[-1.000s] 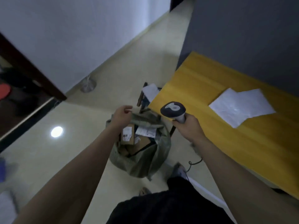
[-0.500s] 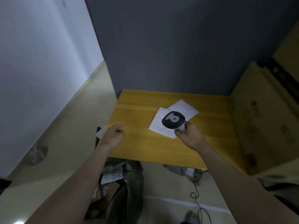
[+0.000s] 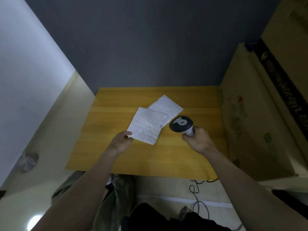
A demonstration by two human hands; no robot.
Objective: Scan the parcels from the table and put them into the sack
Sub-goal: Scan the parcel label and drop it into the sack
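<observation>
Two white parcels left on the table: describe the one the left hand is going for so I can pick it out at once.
On the yellow wooden table, two flat white parcels overlap near the middle. The nearer white parcel lies closer to the person, its near-left corner at the left hand fingers. Unlike the farther white parcel, it lies on top at the overlap, beside the scanner held in the right hand.

sack [image 3: 120,194] mostly hidden behind left arm
</observation>
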